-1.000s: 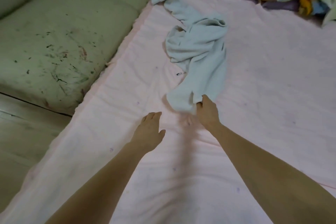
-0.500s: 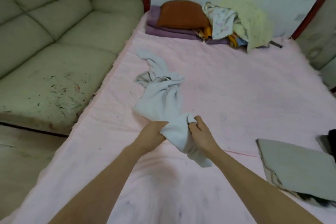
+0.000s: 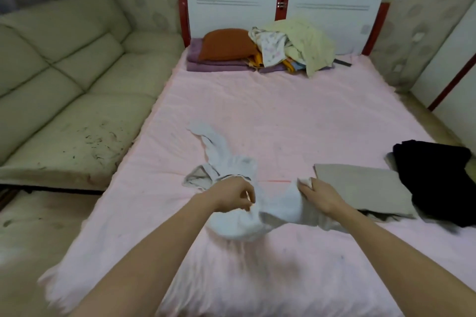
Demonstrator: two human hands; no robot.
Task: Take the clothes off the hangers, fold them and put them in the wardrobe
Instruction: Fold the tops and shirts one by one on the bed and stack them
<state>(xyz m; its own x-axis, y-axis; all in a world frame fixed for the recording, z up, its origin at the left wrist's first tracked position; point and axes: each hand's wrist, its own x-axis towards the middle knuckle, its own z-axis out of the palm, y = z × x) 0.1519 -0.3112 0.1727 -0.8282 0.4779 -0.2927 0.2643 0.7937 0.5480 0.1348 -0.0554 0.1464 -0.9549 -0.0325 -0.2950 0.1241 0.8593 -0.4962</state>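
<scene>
1. Since half a second ago both hands have drawn apart, stretching the pale garment [image 3: 231, 224] between them where earlier they held it bunched together near the bed's front edge.
2. Left hand [image 3: 231, 197] has its fingers curled round a gather of the cloth; right hand [image 3: 322, 198] pinches another edge of it, thumb and fingers closed on the fabric.
3. Most of the garment sags below and between the two grips, resting on the pink bed [image 3: 283, 116]; one sleeve trails away beyond the left hand, toward the bed's left edge.
4. To do this step well, I would judge: find matching corners or seams, pull level so the cloth lies flat, then lay it down before folding.
5. A folded grey piece [image 3: 360, 188] lies just beside the right hand, with a black garment [image 3: 438, 180] at the right edge.
6. More clothes [image 3: 291, 44] are heaped at the headboard end.
</scene>
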